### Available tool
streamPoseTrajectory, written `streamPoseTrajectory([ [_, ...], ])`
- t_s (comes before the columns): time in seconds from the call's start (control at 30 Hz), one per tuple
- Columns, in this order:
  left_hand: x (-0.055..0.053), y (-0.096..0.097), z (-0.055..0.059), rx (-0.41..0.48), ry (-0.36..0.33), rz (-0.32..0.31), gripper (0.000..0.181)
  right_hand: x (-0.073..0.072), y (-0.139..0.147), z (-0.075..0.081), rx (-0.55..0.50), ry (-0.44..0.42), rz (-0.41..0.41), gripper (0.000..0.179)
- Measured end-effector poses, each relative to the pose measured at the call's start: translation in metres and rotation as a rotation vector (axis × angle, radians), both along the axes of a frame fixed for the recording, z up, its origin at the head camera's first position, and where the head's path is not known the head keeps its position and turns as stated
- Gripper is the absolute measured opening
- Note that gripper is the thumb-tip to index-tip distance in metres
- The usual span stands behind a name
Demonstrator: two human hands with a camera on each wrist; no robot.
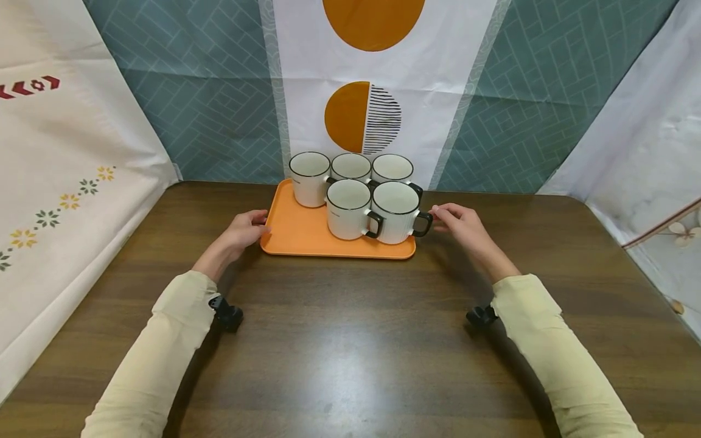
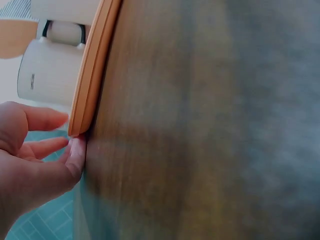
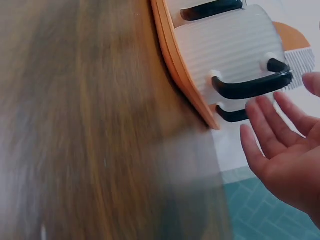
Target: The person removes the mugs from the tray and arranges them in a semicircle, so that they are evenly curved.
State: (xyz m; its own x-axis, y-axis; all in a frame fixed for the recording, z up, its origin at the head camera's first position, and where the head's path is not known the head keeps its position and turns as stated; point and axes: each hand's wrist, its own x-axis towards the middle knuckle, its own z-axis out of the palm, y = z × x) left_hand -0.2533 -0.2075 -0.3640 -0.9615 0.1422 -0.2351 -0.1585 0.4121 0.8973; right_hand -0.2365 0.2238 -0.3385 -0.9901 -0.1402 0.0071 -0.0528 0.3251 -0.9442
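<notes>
Brown wooden table, teal patterned curtain

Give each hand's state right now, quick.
Left hand: open, fingertips at the edge of the orange tray.
Right hand: open, beside a black mug handle, not gripping it.

- A shiny brown table.
- A green and white cloth behind it, with big orange shapes.
- A pale cloth on the left with little flowers.
- A white sheet on the right.
</notes>
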Motion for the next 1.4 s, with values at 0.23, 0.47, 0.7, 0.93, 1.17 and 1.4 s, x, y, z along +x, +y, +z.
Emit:
streamPoseTrajectory([
  [0.23,-0.008,0.002,-0.001,0.031,-0.01,-0.015,0.057,-0.009,-0.007,-0.01,-0.089,0.004,0.06,0.038],
  [0.47,-0.01,0.003,0.001,0.025,0.0,-0.015,0.057,-0.013,-0.017,-0.015,-0.14,-0.001,0.118,0.037],
  [0.7,-0.01,0.002,0.0,0.048,0.018,-0.01,0.057,-0.014,-0.028,-0.018,-0.329,-0.044,0.092,0.039],
  [0.93,-0.009,0.0,-0.001,0.038,0.019,0.007,0.058,-0.016,-0.035,-0.022,-0.417,-0.016,0.165,0.044],
  [1.17,-0.007,-0.003,-0.002,0.035,-0.009,0.023,0.057,-0.016,-0.038,-0.026,-0.465,-0.042,0.217,0.045],
  [1.4,-0.005,-0.006,-0.005,0.039,-0.013,0.013,0.057,-0.013,-0.041,-0.027,-0.422,-0.044,0.188,0.045],
])
